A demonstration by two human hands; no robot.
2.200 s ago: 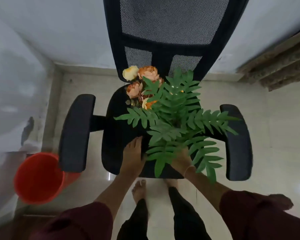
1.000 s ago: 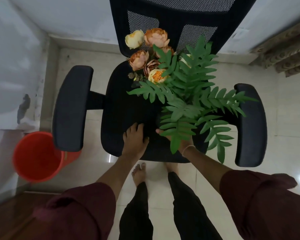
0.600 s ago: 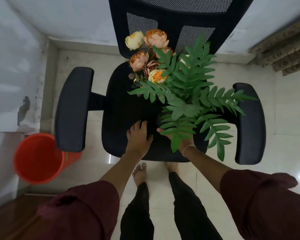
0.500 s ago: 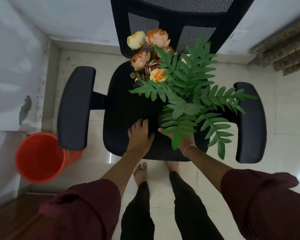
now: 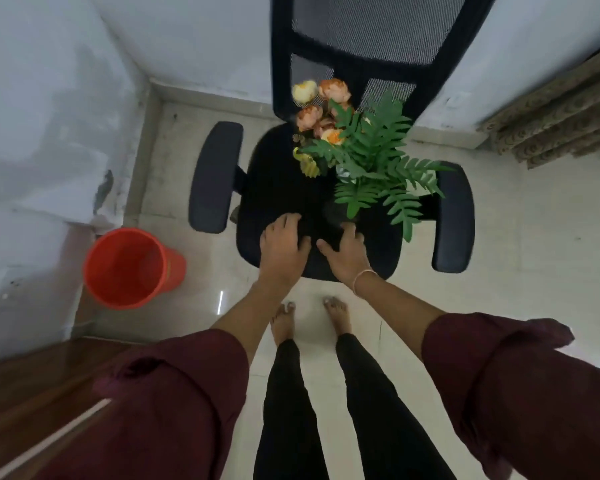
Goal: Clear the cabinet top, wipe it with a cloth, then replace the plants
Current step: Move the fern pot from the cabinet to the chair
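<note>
Progress: clearing step seemed nearly done | fern plant [image 5: 378,161] and flower bunch [image 5: 321,105] stood on chair seat [image 5: 278,181], far right part | left hand [image 5: 281,247] and right hand [image 5: 347,252] were over its near edge, fingers loosely spread, holding nothing | wiping and replacing not yet done; cabinet, cloth not visible

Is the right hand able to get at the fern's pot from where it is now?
Probably yes. The right hand is open just in front of the fern's dark pot on the chair seat, with nothing between them; only fronds overhang the pot.
</note>
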